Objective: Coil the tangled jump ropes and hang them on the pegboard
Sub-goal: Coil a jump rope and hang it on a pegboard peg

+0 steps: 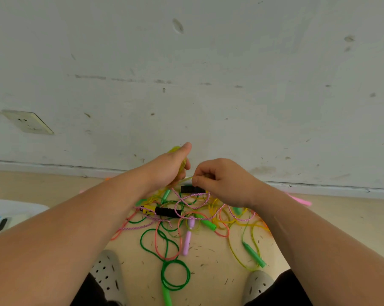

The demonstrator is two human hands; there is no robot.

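The left hand [169, 167] curls its fingers round a yellow rope [183, 163], thumb raised. The right hand [224, 183] pinches a yellow strand [187, 179] just above a black handle [192, 189]. The tangle [186, 219] lies on the floor [219, 277] near its wall [186, 85] edge.

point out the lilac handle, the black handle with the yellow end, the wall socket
lilac plastic rope handle [187, 241], head view, mid shaft
black rope handle with yellow end [167, 212], head view, black part
white wall socket [27, 121], head view, faceplate centre
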